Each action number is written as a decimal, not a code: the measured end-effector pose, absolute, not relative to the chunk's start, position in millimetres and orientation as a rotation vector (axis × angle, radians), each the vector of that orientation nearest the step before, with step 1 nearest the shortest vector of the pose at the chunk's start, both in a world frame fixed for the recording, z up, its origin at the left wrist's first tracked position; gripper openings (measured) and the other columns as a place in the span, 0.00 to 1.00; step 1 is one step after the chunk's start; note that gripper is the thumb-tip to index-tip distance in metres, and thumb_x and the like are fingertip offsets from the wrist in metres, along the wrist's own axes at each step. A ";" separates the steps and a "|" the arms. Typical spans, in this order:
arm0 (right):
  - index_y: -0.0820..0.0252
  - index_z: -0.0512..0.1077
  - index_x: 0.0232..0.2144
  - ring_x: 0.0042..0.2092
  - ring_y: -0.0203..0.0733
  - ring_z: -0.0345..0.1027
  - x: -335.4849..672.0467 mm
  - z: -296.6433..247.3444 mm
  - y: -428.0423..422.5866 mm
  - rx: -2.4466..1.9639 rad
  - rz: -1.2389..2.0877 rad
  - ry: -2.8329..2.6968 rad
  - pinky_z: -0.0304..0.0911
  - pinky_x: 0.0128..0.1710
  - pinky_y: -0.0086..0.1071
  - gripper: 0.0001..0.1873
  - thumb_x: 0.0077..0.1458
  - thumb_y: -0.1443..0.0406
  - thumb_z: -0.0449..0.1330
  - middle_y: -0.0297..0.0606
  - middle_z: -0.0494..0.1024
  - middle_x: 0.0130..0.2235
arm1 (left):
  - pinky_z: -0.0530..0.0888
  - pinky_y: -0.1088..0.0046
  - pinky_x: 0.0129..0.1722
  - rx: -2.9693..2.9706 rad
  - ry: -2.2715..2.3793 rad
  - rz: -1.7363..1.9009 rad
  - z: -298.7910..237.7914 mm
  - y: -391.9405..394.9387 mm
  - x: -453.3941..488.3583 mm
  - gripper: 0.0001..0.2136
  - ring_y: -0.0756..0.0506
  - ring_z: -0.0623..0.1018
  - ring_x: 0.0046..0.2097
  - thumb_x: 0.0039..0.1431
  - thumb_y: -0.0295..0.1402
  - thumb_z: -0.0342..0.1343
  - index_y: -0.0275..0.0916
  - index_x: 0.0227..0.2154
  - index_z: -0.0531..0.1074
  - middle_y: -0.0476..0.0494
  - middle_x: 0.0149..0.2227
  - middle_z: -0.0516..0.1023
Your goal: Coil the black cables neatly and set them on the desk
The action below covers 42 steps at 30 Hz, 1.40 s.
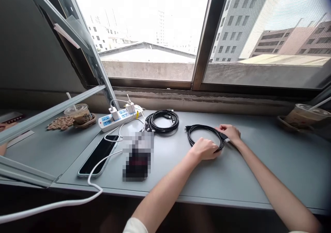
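Note:
A black cable coiled in a loop [199, 129] lies on the grey-blue ledge [258, 171] under the window. My left hand [205, 149] rests closed on the near side of the loop. On the loop's right side, my right hand [230, 132] has its fingers curled over the cable by a plug end. A second, thicker black coil [162, 121] lies to the left, untouched.
A white power strip [117, 118] with chargers and white cables sits at the back left. A phone [98, 155] lies face up near the front edge beside a blurred dark object [137, 157]. Iced drinks stand at far left [78, 114] and far right [302, 115].

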State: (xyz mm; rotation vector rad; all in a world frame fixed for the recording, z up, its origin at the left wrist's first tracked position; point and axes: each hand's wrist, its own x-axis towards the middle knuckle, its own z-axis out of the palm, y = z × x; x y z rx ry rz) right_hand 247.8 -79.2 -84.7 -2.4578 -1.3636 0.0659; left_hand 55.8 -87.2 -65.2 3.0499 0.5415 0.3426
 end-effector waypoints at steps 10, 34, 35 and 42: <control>0.55 0.70 0.21 0.29 0.38 0.64 247.7 -82.1 -79.8 -2.425 0.081 -1.406 0.47 0.24 0.27 0.19 0.47 0.49 0.51 0.34 0.74 0.27 | 0.62 0.74 0.24 2.993 0.765 0.383 -67.1 -84.6 58.6 0.19 0.44 0.77 0.31 0.58 0.42 0.43 0.37 0.25 0.75 0.42 0.28 0.78; 0.56 0.72 0.27 0.32 0.41 0.66 245.8 -75.1 -84.7 -2.398 0.105 -1.590 0.45 0.24 0.29 0.12 0.43 0.63 0.50 0.37 0.75 0.32 | 0.60 0.72 0.25 2.863 1.133 0.563 -72.5 -81.4 61.8 0.24 0.44 0.75 0.28 0.54 0.47 0.43 0.34 0.22 0.78 0.36 0.22 0.76; 0.56 0.72 0.27 0.32 0.42 0.66 245.9 -75.0 -84.6 -2.407 0.108 -1.593 0.45 0.24 0.29 0.12 0.43 0.63 0.50 0.37 0.75 0.31 | 0.60 0.72 0.25 2.856 1.127 0.567 -72.3 -80.5 61.7 0.25 0.44 0.75 0.28 0.54 0.48 0.44 0.34 0.22 0.78 0.36 0.22 0.76; 0.56 0.71 0.25 0.32 0.42 0.65 246.3 -73.7 -85.5 -2.440 0.122 -1.599 0.45 0.24 0.29 0.11 0.44 0.62 0.49 0.37 0.74 0.29 | 0.59 0.72 0.24 2.828 1.045 0.613 -72.3 -77.7 61.8 0.24 0.44 0.75 0.28 0.54 0.48 0.44 0.35 0.21 0.77 0.37 0.21 0.76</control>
